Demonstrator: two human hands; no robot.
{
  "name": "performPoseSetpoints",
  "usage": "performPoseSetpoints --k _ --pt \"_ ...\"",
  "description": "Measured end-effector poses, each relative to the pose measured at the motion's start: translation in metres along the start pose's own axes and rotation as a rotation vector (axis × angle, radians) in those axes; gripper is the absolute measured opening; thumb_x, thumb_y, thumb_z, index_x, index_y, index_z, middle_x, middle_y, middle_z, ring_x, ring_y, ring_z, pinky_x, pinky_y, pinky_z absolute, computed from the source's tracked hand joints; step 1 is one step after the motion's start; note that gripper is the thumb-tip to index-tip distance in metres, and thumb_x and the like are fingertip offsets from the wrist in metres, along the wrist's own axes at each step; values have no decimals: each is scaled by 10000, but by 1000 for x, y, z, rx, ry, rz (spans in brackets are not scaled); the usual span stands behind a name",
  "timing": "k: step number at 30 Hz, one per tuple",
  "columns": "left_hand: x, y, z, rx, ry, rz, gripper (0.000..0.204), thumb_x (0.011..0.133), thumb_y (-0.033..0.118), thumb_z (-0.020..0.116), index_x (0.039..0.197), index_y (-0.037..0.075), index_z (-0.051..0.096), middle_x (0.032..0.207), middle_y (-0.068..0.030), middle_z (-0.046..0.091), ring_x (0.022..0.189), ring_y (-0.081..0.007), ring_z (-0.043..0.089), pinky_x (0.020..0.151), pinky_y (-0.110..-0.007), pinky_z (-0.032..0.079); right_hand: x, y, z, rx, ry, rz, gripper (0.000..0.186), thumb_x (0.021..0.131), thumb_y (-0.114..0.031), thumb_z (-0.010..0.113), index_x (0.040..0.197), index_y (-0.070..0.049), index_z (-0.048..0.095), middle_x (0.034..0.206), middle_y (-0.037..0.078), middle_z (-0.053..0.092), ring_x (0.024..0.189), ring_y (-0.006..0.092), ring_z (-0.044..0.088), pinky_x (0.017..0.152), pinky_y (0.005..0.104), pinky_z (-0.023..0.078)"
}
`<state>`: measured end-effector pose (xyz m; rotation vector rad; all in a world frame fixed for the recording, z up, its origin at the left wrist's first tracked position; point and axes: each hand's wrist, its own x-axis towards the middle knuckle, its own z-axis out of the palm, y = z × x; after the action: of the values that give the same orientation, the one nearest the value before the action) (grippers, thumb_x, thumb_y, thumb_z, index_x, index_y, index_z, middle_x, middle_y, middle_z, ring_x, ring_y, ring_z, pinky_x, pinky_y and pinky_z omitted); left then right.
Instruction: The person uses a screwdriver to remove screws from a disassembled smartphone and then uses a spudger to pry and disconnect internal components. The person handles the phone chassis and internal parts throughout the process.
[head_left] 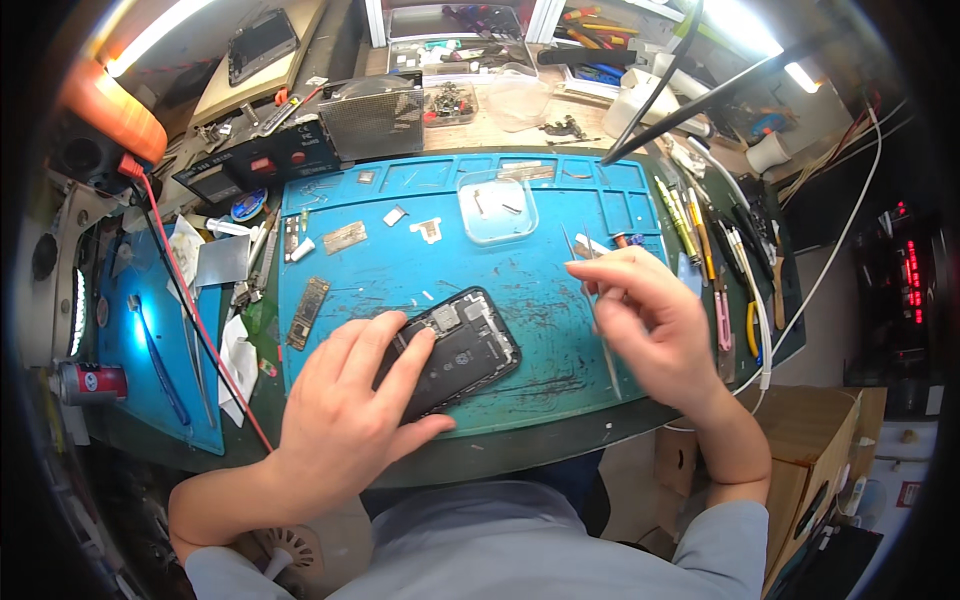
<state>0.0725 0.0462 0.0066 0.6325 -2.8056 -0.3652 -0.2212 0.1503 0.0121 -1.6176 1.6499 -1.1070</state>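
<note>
My left hand rests over an opened black smartphone on the blue work mat, fingertips on its exposed inside, thumb along its lower edge. My right hand, right of the phone, grips thin metal tweezers with their tips pointing away from me; another slender metal tool lies beneath it. A clear square dish with small parts sits farther back. A narrow circuit board lies left of the phone, and small metal pieces are scattered beyond it.
Pens and pliers line the right, beside a white cable. A black device, plastic boxes and a dark overhead arm are at the back. A second blue mat, spray can and red wire are left.
</note>
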Motion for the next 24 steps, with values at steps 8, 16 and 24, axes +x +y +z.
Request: performPoseSetpoints --k 8,16,24 --pt "-1 -12 -1 -10 -53 74 783 763 500 836 1350 14 654 1361 -204 572 1165 -390 618 968 -478 529 15 -4 38 178 -141 -245 237 929 -36 765 1157 -16 703 975 100 686 816 204 698 697 314 554" --pt "0 -16 -1 11 -54 100 742 793 510 795 1341 28 661 1347 -196 604 1129 -325 638 927 -414 555 17 9 67 25 -61 -412 272 845 -28 829 1093 11 724 896 136 733 744 283 727 631 355 589" --pt "1 -16 -3 21 -80 83 730 800 503 793 1344 34 666 1353 -193 604 1120 -314 639 922 -401 553 19 8 67 -19 -79 -431 232 844 -50 836 1055 -1 755 861 119 725 724 267 723 609 359 587"
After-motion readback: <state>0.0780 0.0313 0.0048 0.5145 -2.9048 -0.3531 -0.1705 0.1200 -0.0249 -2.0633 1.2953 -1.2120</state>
